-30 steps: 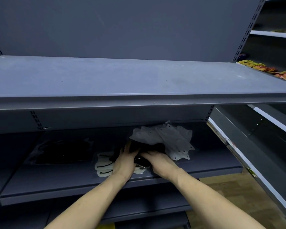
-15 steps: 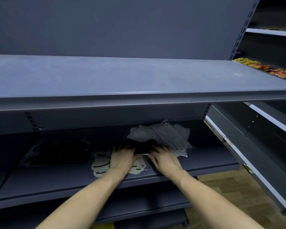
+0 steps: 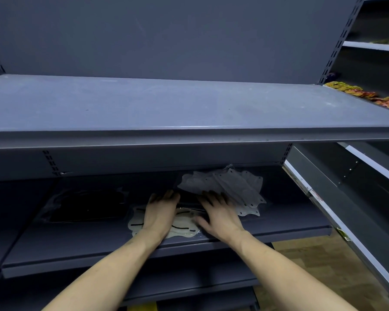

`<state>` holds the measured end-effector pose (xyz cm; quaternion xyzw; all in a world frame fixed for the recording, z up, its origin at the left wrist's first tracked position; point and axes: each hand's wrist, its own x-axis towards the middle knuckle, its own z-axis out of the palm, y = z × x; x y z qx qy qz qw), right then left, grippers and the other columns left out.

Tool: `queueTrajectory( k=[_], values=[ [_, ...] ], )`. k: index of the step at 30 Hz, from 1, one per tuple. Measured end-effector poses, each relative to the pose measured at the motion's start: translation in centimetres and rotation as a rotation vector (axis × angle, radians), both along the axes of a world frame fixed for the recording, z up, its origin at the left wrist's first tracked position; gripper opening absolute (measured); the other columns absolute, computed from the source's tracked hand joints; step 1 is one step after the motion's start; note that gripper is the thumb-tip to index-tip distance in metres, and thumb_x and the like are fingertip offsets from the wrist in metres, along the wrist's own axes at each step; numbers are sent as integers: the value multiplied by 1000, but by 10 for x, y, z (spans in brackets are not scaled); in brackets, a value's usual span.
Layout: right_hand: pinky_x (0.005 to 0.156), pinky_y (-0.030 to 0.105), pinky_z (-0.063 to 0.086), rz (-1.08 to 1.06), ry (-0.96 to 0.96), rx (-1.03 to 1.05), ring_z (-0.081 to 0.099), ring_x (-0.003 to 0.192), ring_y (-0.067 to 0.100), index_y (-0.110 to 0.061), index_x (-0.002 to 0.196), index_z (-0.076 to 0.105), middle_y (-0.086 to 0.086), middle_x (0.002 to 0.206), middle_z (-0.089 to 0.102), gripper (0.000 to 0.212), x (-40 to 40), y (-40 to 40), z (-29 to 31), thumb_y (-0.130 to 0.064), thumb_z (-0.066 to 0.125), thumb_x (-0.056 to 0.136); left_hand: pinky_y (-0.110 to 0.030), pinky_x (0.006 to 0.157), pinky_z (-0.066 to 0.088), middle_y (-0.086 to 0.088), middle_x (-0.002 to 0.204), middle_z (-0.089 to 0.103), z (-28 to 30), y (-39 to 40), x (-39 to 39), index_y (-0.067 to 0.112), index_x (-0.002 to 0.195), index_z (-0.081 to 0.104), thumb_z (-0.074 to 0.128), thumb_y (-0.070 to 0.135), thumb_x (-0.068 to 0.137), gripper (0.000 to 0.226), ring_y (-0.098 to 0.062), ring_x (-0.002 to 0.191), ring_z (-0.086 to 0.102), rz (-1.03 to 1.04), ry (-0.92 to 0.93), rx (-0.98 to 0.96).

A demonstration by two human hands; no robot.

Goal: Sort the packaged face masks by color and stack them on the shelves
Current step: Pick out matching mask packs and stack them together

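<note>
Hands, left (image 3: 161, 212) and right (image 3: 220, 214), press flat, grip wide, on white packaged masks (image 3: 184, 223) on the lower shelf (image 3: 76, 250).

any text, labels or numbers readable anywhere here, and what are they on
None can be read.
Red and yellow packets on the far right shelf: printing too small and blurred.
Price strip on the right shelf edge: a red mark, illegible.
Packaged face masks: no print visible.
</note>
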<state>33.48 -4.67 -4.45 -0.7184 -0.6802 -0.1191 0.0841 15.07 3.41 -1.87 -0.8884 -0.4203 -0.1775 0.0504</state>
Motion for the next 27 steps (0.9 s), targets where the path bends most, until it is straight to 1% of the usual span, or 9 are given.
queueTrajectory(
  k=[1, 3, 5, 10, 13, 17, 21, 25, 27],
  values=[
    [97, 48, 51, 14, -29, -2, 64, 111, 28, -25, 121, 69, 2, 116, 71, 48, -3, 4, 0, -51, 54, 84, -33, 58, 51, -3, 75, 63, -1, 2, -1, 14, 72, 66, 91, 3, 43, 39, -27, 59, 60, -12, 1, 10],
    [95, 46, 52, 25, -77, 10, 69, 104, 27, -24, 111, 75, 2, 100, 75, 37, -9, 12, -1, -28, 74, 74, -32, 61, 50, -3, 75, 62, -4, 6, -6, 13, 72, 67, 92, 6, 44, 39, -27, 59, 59, -15, 6, 32],
    [90, 43, 55, 35, -60, 43, 72, 93, 26, -22, 105, 76, 2, 89, 76, 51, -13, 18, 0, -9, 87, 56, -35, 67, 51, -4, 75, 62, -7, 11, -14, 14, 75, 69, 92, 6, 47, 37, -29, 62, 60, -10, 4, 58],
    [79, 38, 57, 125, -43, 214, 69, 78, 26, -20, 115, 73, 1, 89, 74, 63, -30, 22, 8, 4, 74, 56, -41, 78, 55, -7, 86, 72, -11, 18, -40, 20, 102, 77, 87, -3, 50, 58, -31, 76, 69, 7, 1, 54],
    [86, 40, 56, 99, -53, 201, 68, 90, 26, -21, 121, 70, 2, 106, 73, 77, -45, 28, 8, 6, 78, 50, -40, 77, 56, -5, 84, 74, -11, 25, -59, 20, 103, 78, 88, -4, 43, 65, -30, 74, 70, 5, -12, 47],
    [110, 55, 40, 45, -13, 99, 54, 126, 29, -24, 139, 56, 3, 138, 58, 77, -74, 39, 11, -11, 79, 67, -44, 80, 57, -5, 83, 74, -9, 39, -89, 20, 110, 77, 84, -10, 45, 72, -31, 75, 70, 61, -13, 71],
    [113, 61, 32, -37, 76, -10, 43, 139, 32, -29, 149, 44, 4, 152, 45, 83, -114, 60, 11, -14, 76, 74, -49, 88, 53, -10, 101, 72, -9, 54, -124, 19, 122, 71, 82, -1, 56, 70, -36, 90, 68, 108, 1, 83],
    [119, 49, 25, -66, 239, -93, 16, 151, 33, -33, 158, 21, 4, 166, 15, 69, -157, 83, 7, -23, 52, 98, -56, 98, 48, -15, 120, 65, -18, 68, -162, 21, 133, 63, 78, 0, 63, 74, -42, 114, 59, 171, -1, 7],
    [118, 44, 29, -37, 264, -129, 15, 151, 33, -34, 158, 16, 2, 167, 9, 62, -176, 94, 5, -29, 45, 103, -56, 104, 43, -16, 137, 56, -21, 74, -181, 25, 143, 52, 72, 2, 73, 77, -43, 130, 47, 245, -12, -62]
  ],
)
